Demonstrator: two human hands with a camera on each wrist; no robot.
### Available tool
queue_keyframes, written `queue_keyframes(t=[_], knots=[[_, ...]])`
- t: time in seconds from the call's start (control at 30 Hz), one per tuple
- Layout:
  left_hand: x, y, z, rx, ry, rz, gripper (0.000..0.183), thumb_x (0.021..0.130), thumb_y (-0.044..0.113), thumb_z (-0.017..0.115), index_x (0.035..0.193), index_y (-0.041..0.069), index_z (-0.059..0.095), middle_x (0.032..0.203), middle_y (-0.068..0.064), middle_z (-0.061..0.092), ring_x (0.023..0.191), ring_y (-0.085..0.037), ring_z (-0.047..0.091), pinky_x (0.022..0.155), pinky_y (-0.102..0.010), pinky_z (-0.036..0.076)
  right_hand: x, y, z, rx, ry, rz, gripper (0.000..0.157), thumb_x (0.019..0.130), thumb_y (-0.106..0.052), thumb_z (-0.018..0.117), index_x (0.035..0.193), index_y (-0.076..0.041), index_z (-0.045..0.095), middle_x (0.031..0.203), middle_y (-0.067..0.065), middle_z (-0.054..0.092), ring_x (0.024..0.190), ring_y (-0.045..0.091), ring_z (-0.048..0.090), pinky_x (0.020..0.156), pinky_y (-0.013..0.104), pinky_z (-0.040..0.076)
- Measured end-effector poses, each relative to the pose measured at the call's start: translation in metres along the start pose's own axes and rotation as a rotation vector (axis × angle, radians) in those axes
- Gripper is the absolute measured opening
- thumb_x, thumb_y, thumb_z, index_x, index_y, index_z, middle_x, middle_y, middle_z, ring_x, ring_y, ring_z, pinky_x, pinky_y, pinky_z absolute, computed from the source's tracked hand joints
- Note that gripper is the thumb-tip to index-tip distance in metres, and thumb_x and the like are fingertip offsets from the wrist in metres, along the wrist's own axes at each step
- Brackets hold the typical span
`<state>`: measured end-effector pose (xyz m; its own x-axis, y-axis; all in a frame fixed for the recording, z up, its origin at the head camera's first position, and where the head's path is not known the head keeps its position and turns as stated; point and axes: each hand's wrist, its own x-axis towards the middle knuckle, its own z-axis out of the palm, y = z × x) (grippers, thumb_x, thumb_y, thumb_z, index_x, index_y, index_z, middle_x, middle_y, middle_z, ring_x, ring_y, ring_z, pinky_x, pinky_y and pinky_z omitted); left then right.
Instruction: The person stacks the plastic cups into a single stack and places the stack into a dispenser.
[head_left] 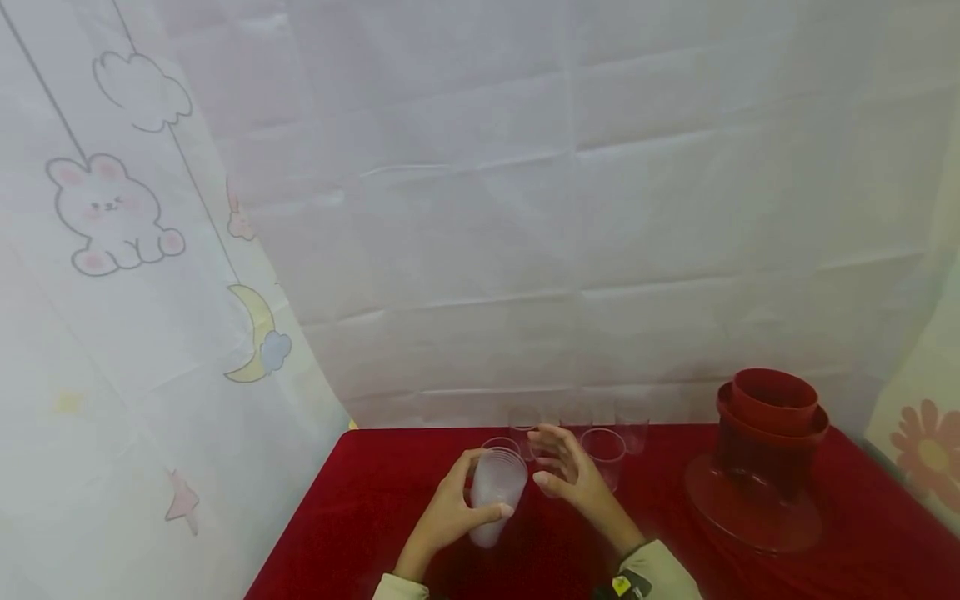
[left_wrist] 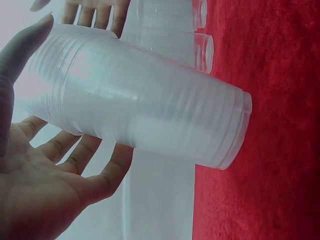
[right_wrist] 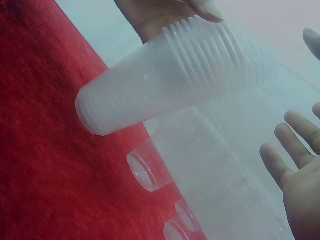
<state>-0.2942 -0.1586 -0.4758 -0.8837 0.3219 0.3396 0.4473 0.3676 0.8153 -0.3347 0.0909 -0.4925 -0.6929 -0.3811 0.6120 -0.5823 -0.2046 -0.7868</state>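
Observation:
My left hand [head_left: 447,510] grips a stack of nested clear plastic cups [head_left: 498,490] around its upper part, thumb on the near side. In the left wrist view the stack [left_wrist: 150,100] leans, its base close over the red cloth. To the right of the stack, my right hand [head_left: 581,479] holds nothing, its fingers spread and loosely bent. A gap shows between that right hand [right_wrist: 306,187] and the stack in the right wrist view. Several single clear cups stand behind both hands, among them one cup [head_left: 606,454] just beyond the right hand.
A red cloth [head_left: 360,508] covers the table. On the right stands a red tub-like vessel [head_left: 772,425] with a wide round red base [head_left: 750,521]. A pale creased sheet [head_left: 570,217] hangs right behind the table's far edge, and a printed one [head_left: 112,333] on the left.

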Motion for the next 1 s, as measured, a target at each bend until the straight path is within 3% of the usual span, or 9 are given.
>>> queue_keyframes(t=[0.27,0.53,1.0], knots=[[-0.001,-0.003,0.002,0.001,-0.008,-0.030,0.072,0.081,0.032,0.083,0.142,0.028,0.043,0.127,0.001,0.059,0.111,-0.017,0.059,0.081,-0.031,0.053,-0.001,-0.003,-0.007,-0.035,0.027,-0.001,0.064,0.093,0.003,0.063,0.150,-0.008,0.035,0.147,0.019,0.047,0.133,0.036,0.044,0.104,0.033,0.045],[-0.001,-0.001,0.002,-0.011,-0.002,-0.028,0.072,0.082,0.035,0.082,0.142,0.027,0.043,0.128,0.002,0.058,0.111,-0.018,0.058,0.082,-0.031,0.053,-0.001,-0.007,-0.016,-0.094,0.059,0.031,0.065,0.091,0.000,0.067,0.149,-0.005,0.036,0.146,0.014,0.049,0.133,0.033,0.046,0.104,0.035,0.046],[-0.001,-0.003,0.002,-0.019,0.001,-0.026,0.071,0.082,0.032,0.082,0.141,0.028,0.044,0.128,0.001,0.058,0.110,-0.018,0.059,0.081,-0.031,0.053,-0.002,-0.007,-0.026,-0.129,0.055,-0.013,0.068,0.091,0.001,0.067,0.150,-0.006,0.035,0.148,0.013,0.048,0.133,0.030,0.046,0.104,0.032,0.045]])
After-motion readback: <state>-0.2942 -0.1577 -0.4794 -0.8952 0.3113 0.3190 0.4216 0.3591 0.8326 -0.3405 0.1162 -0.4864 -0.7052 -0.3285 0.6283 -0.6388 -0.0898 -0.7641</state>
